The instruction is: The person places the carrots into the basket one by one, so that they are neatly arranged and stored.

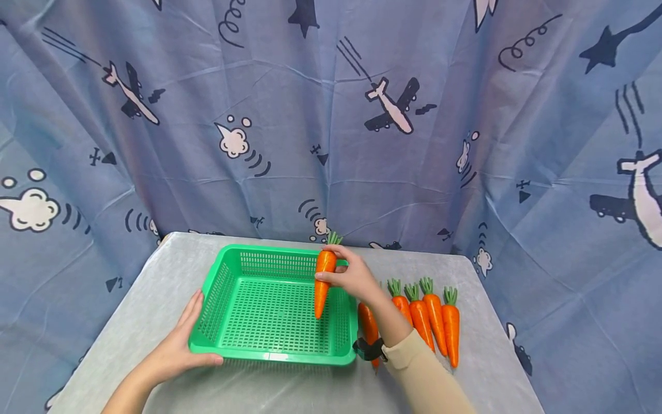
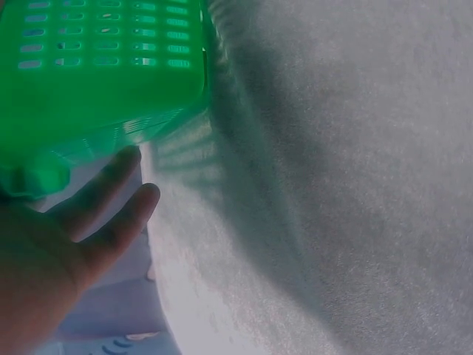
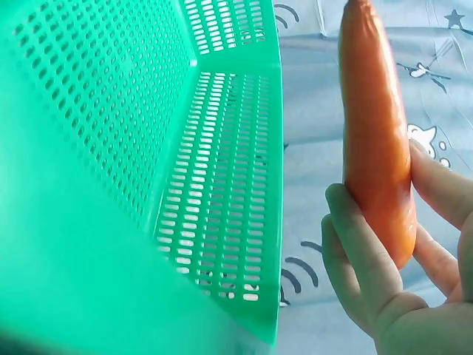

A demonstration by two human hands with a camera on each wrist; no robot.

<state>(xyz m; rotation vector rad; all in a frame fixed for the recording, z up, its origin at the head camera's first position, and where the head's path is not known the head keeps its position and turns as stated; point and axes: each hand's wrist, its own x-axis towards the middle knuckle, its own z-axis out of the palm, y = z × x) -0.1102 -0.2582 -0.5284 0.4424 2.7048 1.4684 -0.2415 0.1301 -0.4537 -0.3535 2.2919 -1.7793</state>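
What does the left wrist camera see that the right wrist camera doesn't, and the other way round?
Only the left wrist view shows the left hand, close to the basket, and a broad stretch of grey table. Only the right wrist view shows the carrot, held by the right hand. Both show the green basket and some patterned curtain.

Reaches forward with both arms (image 1: pixel 431 376). Extends the left grip (image 1: pixel 176 348) with thumb (image 1: pixel 207 360) spread from straight fingers (image 1: pixel 193 307). Pinches with the right grip (image 1: pixel 353 279) between thumb and fingers, farther forward than the left.
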